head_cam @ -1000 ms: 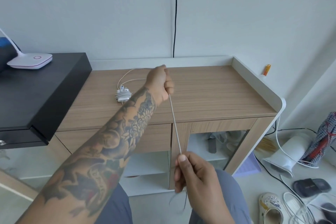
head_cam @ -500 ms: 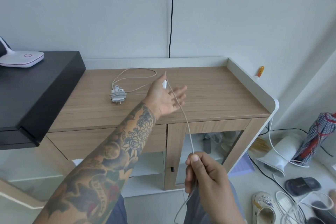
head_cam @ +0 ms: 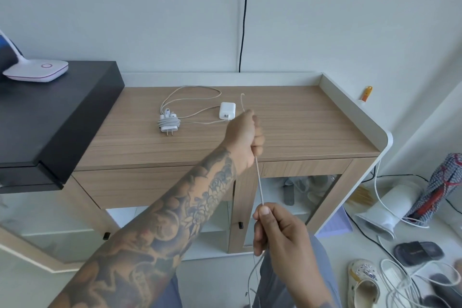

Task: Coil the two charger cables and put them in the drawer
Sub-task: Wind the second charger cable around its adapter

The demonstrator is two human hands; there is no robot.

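The left hand (head_cam: 246,137) has closed again on the cable (head_cam: 259,184), stretched taut down-frame to the pinching right hand (head_cam: 280,235), frame centre, ready for looping.

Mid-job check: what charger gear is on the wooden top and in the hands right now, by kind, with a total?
Charger bricks: 2, square white brick and wrapped pronged brick.
Cables: 2, loose cable on the top, held cable stretched between left hand and right hand.
Total: 4.
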